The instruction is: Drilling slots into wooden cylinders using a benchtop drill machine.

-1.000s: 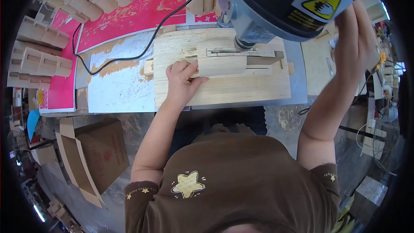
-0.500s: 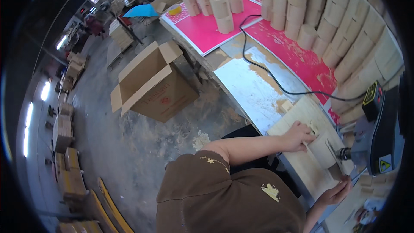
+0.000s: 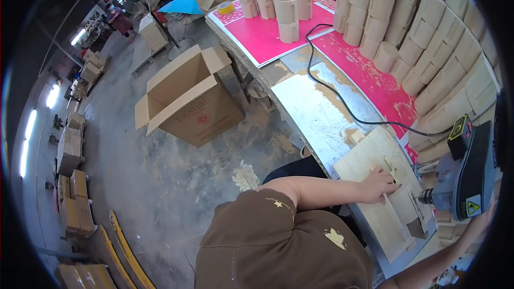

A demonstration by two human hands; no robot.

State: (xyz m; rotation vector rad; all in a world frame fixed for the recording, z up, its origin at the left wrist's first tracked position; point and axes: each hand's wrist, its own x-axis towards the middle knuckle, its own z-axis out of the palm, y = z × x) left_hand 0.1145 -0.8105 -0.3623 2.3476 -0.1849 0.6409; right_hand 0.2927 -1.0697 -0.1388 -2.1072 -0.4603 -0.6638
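Note:
My left hand [image 3: 379, 186] is on the wooden jig board [image 3: 356, 167], its fingers bent over the near end of a pale wooden cylinder [image 3: 402, 202]. The cylinder lies on its side against a wooden strip, with a narrow slot in its upper face. Close beside the slot is the chuck [image 3: 425, 196] of a grey and black drill press [image 3: 465, 176]. My right forearm [image 3: 447, 257] reaches up around the far right side of the drill press. My right hand [image 3: 488, 215] is mostly behind the machine head, with its fingers hidden.
Stacked wooden cylinders [image 3: 428, 67] line the back of the pink-topped table [image 3: 267, 40]. A black cable [image 3: 342, 103] crosses the dusty metal sheet [image 3: 305, 101]. An open carton [image 3: 198, 115] stands on the floor to the left. A person [image 3: 119, 20] is far off.
My right hand has moved from the near end of the jig up and outward to behind the drill press. My left hand stays at the cylinder. The whole view has shifted slightly.

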